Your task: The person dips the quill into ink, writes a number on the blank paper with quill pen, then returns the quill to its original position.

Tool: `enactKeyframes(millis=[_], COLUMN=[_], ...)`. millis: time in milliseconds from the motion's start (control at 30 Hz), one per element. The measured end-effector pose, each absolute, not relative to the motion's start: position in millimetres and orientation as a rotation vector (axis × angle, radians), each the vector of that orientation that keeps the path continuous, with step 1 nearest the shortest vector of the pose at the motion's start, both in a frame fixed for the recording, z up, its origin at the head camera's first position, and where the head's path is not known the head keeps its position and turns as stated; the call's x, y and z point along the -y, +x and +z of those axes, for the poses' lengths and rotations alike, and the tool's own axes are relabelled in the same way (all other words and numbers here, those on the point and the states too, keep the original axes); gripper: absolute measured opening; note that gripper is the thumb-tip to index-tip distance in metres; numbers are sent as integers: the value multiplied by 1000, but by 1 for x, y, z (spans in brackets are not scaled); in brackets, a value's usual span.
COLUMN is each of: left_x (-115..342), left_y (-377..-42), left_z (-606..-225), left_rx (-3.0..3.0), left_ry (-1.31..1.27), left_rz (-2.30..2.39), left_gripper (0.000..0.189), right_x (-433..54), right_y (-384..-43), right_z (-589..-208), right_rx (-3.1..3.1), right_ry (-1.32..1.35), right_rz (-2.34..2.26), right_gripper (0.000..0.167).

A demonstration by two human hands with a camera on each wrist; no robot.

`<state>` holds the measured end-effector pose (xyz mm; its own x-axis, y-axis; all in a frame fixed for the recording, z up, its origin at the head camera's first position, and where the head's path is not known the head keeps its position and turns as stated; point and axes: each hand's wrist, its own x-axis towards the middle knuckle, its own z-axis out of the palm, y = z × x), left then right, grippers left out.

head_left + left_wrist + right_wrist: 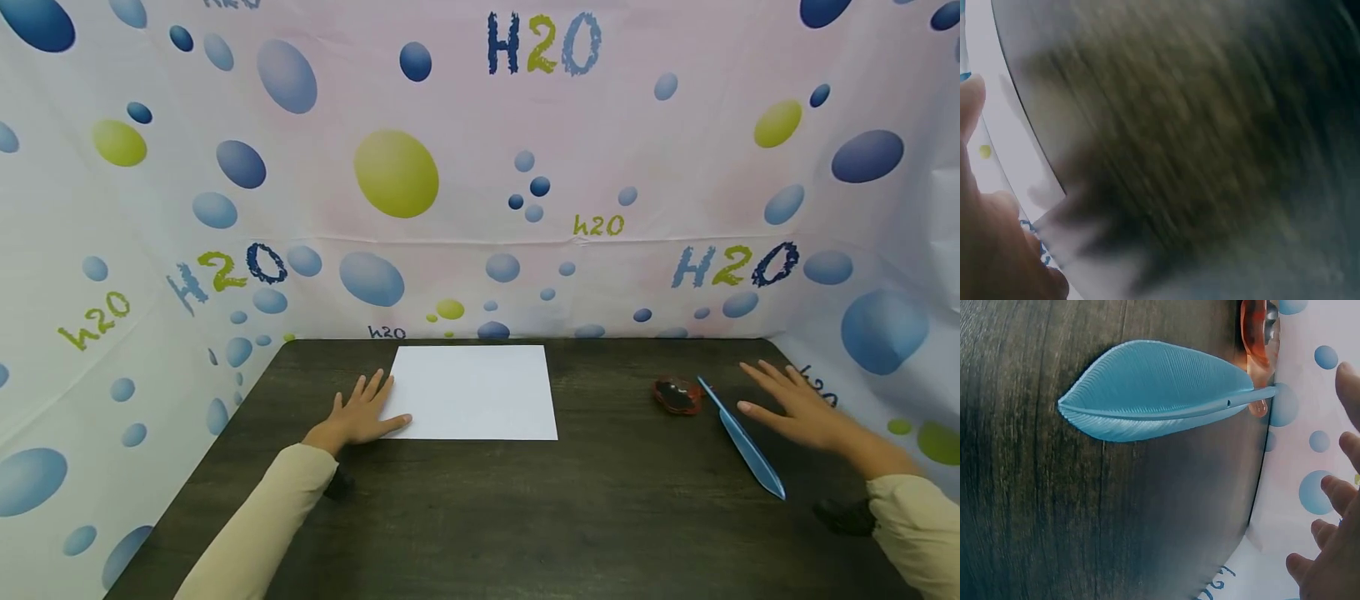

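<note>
Blue feather [742, 442]: ribbed, leaf-shaped, flat on the dark table [480, 517], quill beside a red dish [677, 395].
Right hand [795, 404]: fingers spread, empty, just beside it.
Left hand [360, 414]: flat, touching white paper [474, 392].

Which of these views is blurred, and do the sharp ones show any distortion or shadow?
Left wrist view: heavily smeared, the table only streaks, the left hand a soft blur. Head view: sharp and evenly lit, wide-angle bending of the backdrop edges, faint shadows under both hands. Right wrist view: the blue feather crisp, its ribs readable; the right hand at the frame edge softer.
</note>
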<state>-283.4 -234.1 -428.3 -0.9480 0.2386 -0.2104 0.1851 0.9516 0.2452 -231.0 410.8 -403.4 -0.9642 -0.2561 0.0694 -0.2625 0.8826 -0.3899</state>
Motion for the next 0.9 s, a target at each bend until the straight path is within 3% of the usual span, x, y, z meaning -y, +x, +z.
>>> enactKeyframes(millis=[467, 900], left_x=[233, 240], left_y=[-278, -295], left_z=[-432, -449], left_rx=[-2740, -2708], left_ry=[252, 261], left_rz=[321, 350], left_gripper=[95, 118], right_x=[-409, -411], right_y=[-240, -249], right_z=[-416, -431], right_rx=[3011, 2966], right_ry=[432, 335], right_rz=[713, 801], right_gripper=[73, 57])
